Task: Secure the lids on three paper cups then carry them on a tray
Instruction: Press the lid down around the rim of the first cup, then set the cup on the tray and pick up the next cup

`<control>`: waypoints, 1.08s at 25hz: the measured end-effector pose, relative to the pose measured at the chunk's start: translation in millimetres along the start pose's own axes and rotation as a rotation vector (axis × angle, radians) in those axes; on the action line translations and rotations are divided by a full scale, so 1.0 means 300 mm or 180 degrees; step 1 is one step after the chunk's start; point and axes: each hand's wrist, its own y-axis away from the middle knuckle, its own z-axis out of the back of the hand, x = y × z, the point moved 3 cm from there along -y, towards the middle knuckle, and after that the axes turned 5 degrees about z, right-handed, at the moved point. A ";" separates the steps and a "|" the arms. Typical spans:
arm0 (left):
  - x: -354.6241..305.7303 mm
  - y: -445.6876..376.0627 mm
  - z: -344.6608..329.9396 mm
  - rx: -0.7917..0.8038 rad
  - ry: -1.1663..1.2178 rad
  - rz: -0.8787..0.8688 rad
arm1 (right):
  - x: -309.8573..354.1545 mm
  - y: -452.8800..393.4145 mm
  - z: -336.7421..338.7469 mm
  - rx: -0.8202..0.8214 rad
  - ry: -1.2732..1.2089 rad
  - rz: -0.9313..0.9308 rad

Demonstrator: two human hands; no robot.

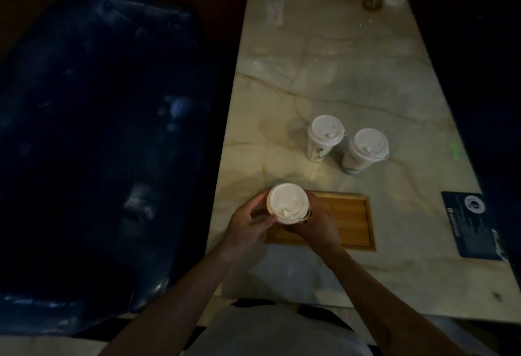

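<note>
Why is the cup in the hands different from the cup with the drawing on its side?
The held cup is gripped by the left hand and right hand over the wooden tray; the patterned cup stands alone on the marble table, untouched. The held cup is nearer the person; the patterned cup is farther back, beside a third cup. Both wear white lids.

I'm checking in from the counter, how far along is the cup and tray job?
All three cups look lidded. Both hands, left and right, grip the near cup above the tray's left end. The two far cups stand on the table, off the tray. Left: load all three and carry.
</note>
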 end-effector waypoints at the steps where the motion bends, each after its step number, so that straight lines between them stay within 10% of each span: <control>1: 0.003 -0.004 0.004 -0.0007 -0.0009 0.0002 | 0.003 -0.005 -0.004 -0.0001 0.0046 0.0018; 27: 0.009 -0.017 0.107 0.0251 0.0235 0.0464 | -0.089 0.050 0.004 0.0179 0.0815 -0.0564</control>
